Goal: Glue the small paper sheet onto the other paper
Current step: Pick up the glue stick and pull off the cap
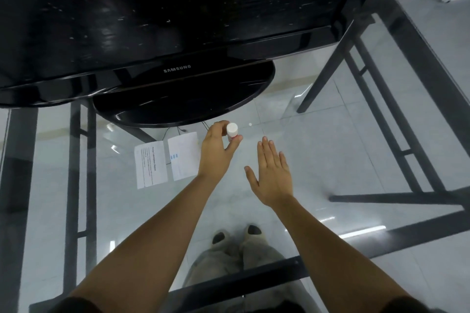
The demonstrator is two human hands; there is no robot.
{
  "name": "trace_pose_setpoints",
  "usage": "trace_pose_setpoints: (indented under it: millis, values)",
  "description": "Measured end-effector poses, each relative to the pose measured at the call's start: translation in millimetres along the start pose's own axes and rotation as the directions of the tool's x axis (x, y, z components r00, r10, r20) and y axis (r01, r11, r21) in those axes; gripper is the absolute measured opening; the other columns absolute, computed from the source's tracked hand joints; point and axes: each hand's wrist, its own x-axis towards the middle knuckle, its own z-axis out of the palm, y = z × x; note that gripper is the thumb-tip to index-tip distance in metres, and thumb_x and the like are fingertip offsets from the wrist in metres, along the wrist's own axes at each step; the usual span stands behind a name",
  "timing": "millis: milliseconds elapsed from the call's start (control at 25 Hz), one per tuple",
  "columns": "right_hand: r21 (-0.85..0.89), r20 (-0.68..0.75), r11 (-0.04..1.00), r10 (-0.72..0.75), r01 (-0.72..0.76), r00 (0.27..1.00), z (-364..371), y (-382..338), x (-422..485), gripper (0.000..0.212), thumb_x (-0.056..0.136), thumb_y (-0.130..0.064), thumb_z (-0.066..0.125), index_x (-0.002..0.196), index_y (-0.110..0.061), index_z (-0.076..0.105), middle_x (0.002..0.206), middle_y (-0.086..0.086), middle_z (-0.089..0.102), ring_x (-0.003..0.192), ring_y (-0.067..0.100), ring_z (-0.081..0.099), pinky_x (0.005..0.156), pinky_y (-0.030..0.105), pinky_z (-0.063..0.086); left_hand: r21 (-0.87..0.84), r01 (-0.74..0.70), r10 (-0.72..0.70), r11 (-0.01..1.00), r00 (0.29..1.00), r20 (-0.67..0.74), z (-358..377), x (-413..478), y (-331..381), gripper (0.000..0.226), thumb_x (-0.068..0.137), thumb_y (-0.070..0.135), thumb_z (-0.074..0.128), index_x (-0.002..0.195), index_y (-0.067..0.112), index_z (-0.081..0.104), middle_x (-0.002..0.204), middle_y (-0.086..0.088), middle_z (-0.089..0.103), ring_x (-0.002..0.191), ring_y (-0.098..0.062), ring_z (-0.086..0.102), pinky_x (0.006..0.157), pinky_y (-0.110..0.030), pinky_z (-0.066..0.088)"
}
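Left grip (216, 150) pinches the light, rigid glue tube (232, 131) below its white cap; right grip (273, 175) is spread, empty. Just left of the left grip lie the printed sheet (150, 168) and plainer sheet (183, 155): thin, floppy, likely slippery on the glass counter (330, 147), best lifted by an edge

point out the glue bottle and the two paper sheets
glue bottle (232, 127), head view, on its white cap
titled paper sheet (152, 170), head view, on its printed middle
other paper sheet (184, 157), head view, on its pale middle
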Motion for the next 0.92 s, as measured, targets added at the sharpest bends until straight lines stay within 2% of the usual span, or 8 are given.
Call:
trace_pose_setpoints:
  millis: [160, 360, 480, 600, 680, 760, 800, 920]
  values:
    - [0.004, -0.01, 1.0, 0.004, -0.004, 1.0, 3, 1, 0, 0.073, 0.089, -0.062, 0.004, 0.147, -0.017, -0.002, 0.157, 0.002, -0.005, 0.138, 0.015, -0.019, 0.11, 0.033, -0.013, 0.046, -0.025, 0.026, 0.999, 1.0, -0.018, 4, 6, 2, 0.024, 0.084, 0.024, 0.066, 0.098, 0.009, 0.054, 0.092, -0.004, 0.062, 0.083, -0.015, 0.054, 0.072, -0.018, 0.041]
    - [0.018, 0.021, 1.0, -0.017, 0.017, 1.0, -1, 2, 1, 0.077, 0.086, -0.064, -0.002, 0.147, -0.017, -0.002, 0.157, 0.003, -0.005, 0.142, 0.019, -0.012, 0.111, 0.033, -0.011, 0.028, 0.037, -0.037, 0.999, 0.999, 0.019, -3, 4, 9, 0.027, 0.085, 0.024, 0.064, 0.104, 0.006, 0.056, 0.097, 0.0, 0.059, 0.087, -0.01, 0.052, 0.076, -0.02, 0.039]
    - [0.223, 0.003, 0.975, -0.017, 0.016, 1.0, -19, 5, 5, 0.068, 0.093, -0.056, 0.02, 0.146, -0.014, 0.014, 0.156, 0.006, 0.015, 0.144, 0.022, 0.01, 0.112, 0.032, 0.0, -0.024, 0.011, -0.009, 1.0, 0.996, 0.085, -16, 0, 17, 0.027, 0.092, 0.029, 0.053, 0.112, 0.01, 0.055, 0.097, -0.001, 0.054, 0.08, -0.007, 0.053, 0.073, -0.023, 0.04]
    - [0.458, -0.206, 0.889, 0.093, 0.011, 0.974, -55, 10, 19, 0.045, 0.096, -0.033, 0.044, 0.132, -0.006, 0.045, 0.134, 0.014, 0.051, 0.124, 0.028, 0.045, 0.106, 0.032, 0.028, -0.091, 0.058, -0.044, 0.994, 0.988, 0.151, -30, -7, 24, 0.045, 0.094, 0.034, 0.048, 0.135, 0.02, 0.039, 0.103, -0.001, 0.052, 0.087, -0.013, 0.057, 0.074, -0.024, 0.046]
    - [0.587, -0.248, 0.808, 0.12, 0.05, 0.961, -81, 7, 26, 0.035, 0.095, -0.027, 0.048, 0.123, -0.007, 0.055, 0.123, 0.011, 0.06, 0.113, 0.022, 0.054, 0.097, 0.021, 0.037, -0.156, 0.084, -0.067, 0.984, 0.991, 0.114, -36, -12, 31, 0.037, 0.088, 0.034, 0.059, 0.119, 0.022, 0.044, 0.097, 0.002, 0.058, 0.085, -0.018, 0.06, 0.071, -0.025, 0.05]
    - [0.696, -0.21, 0.712, 0.073, 0.097, 0.975, -104, -2, 29, 0.031, 0.095, -0.029, 0.048, 0.118, -0.012, 0.06, 0.115, 0.002, 0.064, 0.104, 0.01, 0.056, 0.086, 0.003, 0.036, -0.181, 0.08, -0.065, 0.98, 0.994, 0.088, -40, -15, 39, 0.02, 0.084, 0.035, 0.064, 0.091, 0.028, 0.046, 0.088, -0.002, 0.063, 0.08, -0.023, 0.063, 0.068, -0.036, 0.053]
    - [0.749, -0.176, 0.655, 0.051, 0.099, 0.983, -113, -7, 30, 0.03, 0.095, -0.033, 0.048, 0.116, -0.016, 0.062, 0.11, -0.003, 0.065, 0.099, 0.006, 0.056, 0.081, -0.001, 0.036, -0.184, 0.076, -0.06, 0.98, 0.994, 0.086, -41, -15, 42, 0.018, 0.084, 0.036, 0.064, 0.084, 0.031, 0.046, 0.086, -0.004, 0.065, 0.079, -0.023, 0.064, 0.069, -0.039, 0.052]
    - [0.846, -0.101, 0.525, -0.008, 0.09, 0.995, -133, -17, 31, 0.03, 0.091, -0.043, 0.049, 0.11, -0.027, 0.064, 0.098, -0.011, 0.066, 0.094, 0.007, 0.061, 0.08, 0.009, 0.045, -0.21, 0.051, -0.034, 0.976, 0.996, 0.087, -45, -18, 50, 0.016, 0.084, 0.038, 0.063, 0.08, 0.029, 0.05, 0.082, -0.008, 0.067, 0.076, -0.025, 0.063, 0.065, -0.04, 0.051]
